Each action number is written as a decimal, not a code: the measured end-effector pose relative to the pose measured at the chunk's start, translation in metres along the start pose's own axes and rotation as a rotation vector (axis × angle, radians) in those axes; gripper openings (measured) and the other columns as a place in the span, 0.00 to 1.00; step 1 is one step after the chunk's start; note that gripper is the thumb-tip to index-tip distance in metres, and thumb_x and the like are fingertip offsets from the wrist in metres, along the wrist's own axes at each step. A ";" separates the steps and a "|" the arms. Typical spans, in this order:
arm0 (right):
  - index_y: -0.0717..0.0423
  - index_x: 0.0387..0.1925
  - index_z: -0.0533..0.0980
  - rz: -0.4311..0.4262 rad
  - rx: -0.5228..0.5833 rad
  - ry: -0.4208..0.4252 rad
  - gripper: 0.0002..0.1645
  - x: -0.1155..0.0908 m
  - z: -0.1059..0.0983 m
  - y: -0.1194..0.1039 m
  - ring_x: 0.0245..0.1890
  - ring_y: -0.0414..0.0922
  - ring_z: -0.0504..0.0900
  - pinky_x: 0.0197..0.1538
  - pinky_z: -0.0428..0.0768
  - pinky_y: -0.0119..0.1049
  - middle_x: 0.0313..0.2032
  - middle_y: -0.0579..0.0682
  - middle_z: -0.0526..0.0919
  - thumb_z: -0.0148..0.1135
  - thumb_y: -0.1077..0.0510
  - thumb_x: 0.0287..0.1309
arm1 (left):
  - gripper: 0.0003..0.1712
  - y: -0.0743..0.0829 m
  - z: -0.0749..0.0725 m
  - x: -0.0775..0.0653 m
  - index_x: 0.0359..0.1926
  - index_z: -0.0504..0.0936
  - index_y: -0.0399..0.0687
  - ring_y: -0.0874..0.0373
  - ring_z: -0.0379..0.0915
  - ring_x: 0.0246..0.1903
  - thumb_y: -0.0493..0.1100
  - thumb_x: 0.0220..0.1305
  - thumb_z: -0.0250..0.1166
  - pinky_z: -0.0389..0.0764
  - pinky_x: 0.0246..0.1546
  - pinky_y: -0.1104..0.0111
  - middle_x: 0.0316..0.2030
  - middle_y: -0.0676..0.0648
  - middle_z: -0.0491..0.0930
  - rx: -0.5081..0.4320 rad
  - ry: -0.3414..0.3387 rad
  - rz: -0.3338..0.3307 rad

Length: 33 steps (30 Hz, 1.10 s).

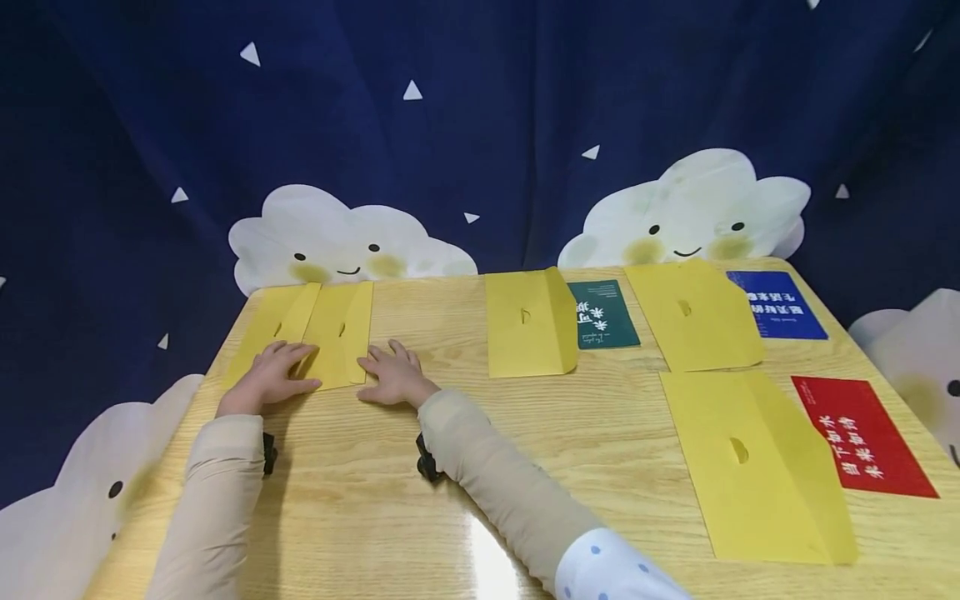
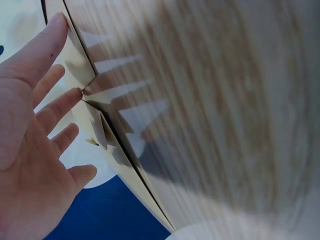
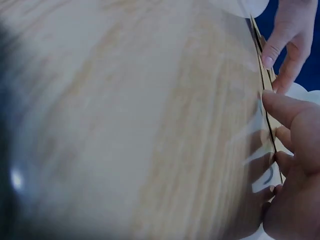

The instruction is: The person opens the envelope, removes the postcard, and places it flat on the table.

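Note:
Two yellow envelopes lie side by side at the table's far left. The left envelope (image 1: 257, 329) has its flap turned toward the right envelope (image 1: 352, 312), and the two meet or overlap slightly. My left hand (image 1: 264, 379) rests with spread fingers over the near part of this pair, where they join. In the left wrist view its fingertips (image 2: 75, 95) touch the paper. Along the right envelope's right edge, my right hand (image 1: 397, 377) lies with its fingers extended. The right wrist view shows its thumb (image 3: 280, 107) at the paper edge; its other fingers are partly hidden.
Further right, a yellow envelope (image 1: 517, 329) partly covers a green card (image 1: 611, 312). Another envelope (image 1: 682, 325) overlaps a blue card (image 1: 791, 304). A larger envelope (image 1: 750, 492) lies nearer, beside a red card (image 1: 870, 433). A dark blue curtain with clouds (image 1: 352, 233) surrounds the wooden table (image 1: 360, 508).

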State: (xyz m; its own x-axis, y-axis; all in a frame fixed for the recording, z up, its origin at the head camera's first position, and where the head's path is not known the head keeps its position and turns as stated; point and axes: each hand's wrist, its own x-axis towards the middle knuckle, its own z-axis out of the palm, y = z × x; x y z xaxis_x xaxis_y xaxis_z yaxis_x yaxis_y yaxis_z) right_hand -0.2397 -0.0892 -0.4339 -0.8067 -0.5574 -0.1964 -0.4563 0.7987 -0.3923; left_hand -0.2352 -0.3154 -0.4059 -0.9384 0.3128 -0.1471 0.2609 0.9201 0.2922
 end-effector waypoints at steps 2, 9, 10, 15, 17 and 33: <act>0.38 0.68 0.56 0.003 -0.022 0.006 0.36 0.000 0.000 0.000 0.69 0.49 0.40 0.65 0.46 0.45 0.69 0.42 0.50 0.50 0.38 0.59 | 0.39 0.001 0.000 0.002 0.62 0.63 0.33 0.28 0.42 0.60 0.51 0.55 0.65 0.46 0.54 0.36 0.59 0.27 0.59 -0.006 0.002 0.017; 0.39 0.67 0.58 -0.005 -0.004 0.030 0.34 -0.001 -0.001 0.005 0.69 0.48 0.41 0.65 0.46 0.44 0.68 0.43 0.52 0.50 0.40 0.60 | 0.39 0.005 0.001 0.003 0.62 0.63 0.33 0.29 0.43 0.60 0.50 0.56 0.65 0.50 0.54 0.38 0.59 0.27 0.58 -0.016 0.002 0.029; 0.39 0.66 0.59 -0.009 0.002 0.033 0.34 -0.001 -0.001 0.007 0.69 0.48 0.41 0.65 0.46 0.44 0.68 0.44 0.52 0.50 0.40 0.60 | 0.38 0.006 0.001 0.004 0.62 0.63 0.33 0.29 0.43 0.60 0.50 0.56 0.65 0.50 0.54 0.38 0.59 0.27 0.58 -0.017 0.006 0.033; 0.42 0.66 0.60 -0.020 0.043 0.059 0.34 -0.001 -0.001 0.010 0.69 0.48 0.43 0.65 0.47 0.45 0.68 0.45 0.54 0.52 0.42 0.60 | 0.38 0.011 0.003 0.003 0.61 0.64 0.31 0.30 0.46 0.59 0.48 0.55 0.65 0.52 0.55 0.40 0.59 0.26 0.59 -0.022 0.020 0.054; 0.43 0.66 0.59 -0.026 0.048 0.066 0.35 -0.001 0.001 0.009 0.68 0.49 0.44 0.65 0.48 0.45 0.68 0.46 0.54 0.53 0.42 0.59 | 0.38 0.011 0.005 0.000 0.60 0.64 0.31 0.30 0.47 0.58 0.49 0.55 0.66 0.53 0.54 0.40 0.58 0.26 0.59 -0.018 0.022 0.058; 0.46 0.63 0.65 -0.043 -0.044 0.128 0.34 -0.009 0.004 0.009 0.67 0.48 0.52 0.64 0.56 0.43 0.65 0.47 0.60 0.57 0.42 0.56 | 0.41 0.017 0.011 -0.006 0.60 0.64 0.28 0.30 0.50 0.57 0.50 0.53 0.67 0.57 0.53 0.42 0.56 0.25 0.61 -0.019 0.034 0.068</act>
State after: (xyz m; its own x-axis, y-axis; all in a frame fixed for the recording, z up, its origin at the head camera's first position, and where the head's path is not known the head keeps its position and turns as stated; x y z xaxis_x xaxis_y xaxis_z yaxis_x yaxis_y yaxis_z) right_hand -0.2355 -0.0776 -0.4390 -0.8259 -0.5603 -0.0628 -0.5055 0.7852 -0.3576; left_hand -0.2227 -0.2991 -0.4106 -0.9259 0.3658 -0.0939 0.3202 0.8922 0.3184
